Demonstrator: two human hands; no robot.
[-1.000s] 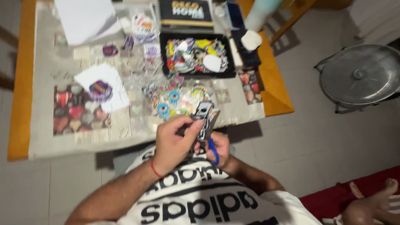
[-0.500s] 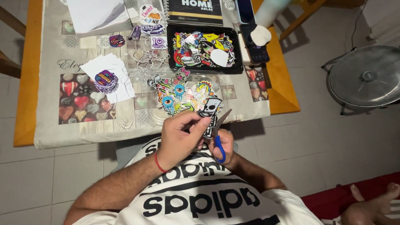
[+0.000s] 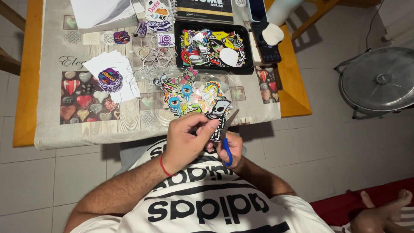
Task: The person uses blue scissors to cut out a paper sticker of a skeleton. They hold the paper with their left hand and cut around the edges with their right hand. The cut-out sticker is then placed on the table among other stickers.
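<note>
My left hand (image 3: 186, 139) pinches a black-and-white skeleton sticker sheet (image 3: 218, 111) just off the table's near edge. My right hand (image 3: 233, 149) sits under it, fingers through the blue handles of a pair of scissors (image 3: 227, 137) whose blades point up at the sticker. A red band circles my left wrist. A pile of colourful cut stickers (image 3: 189, 92) lies on the table right beyond my hands.
A black tray (image 3: 177, 43) of stickers stands at the back, with a phone (image 3: 267, 45) beside it and a spiral notebook (image 3: 202, 8) behind. White paper scraps (image 3: 125, 80) lie to the left. A round fan (image 3: 379, 80) stands on the floor at right. A bare foot (image 3: 379, 211) shows at bottom right.
The view has shifted so the table sits higher and closer. My hands keep the sticker and scissors together, with the sticker turned slightly.
</note>
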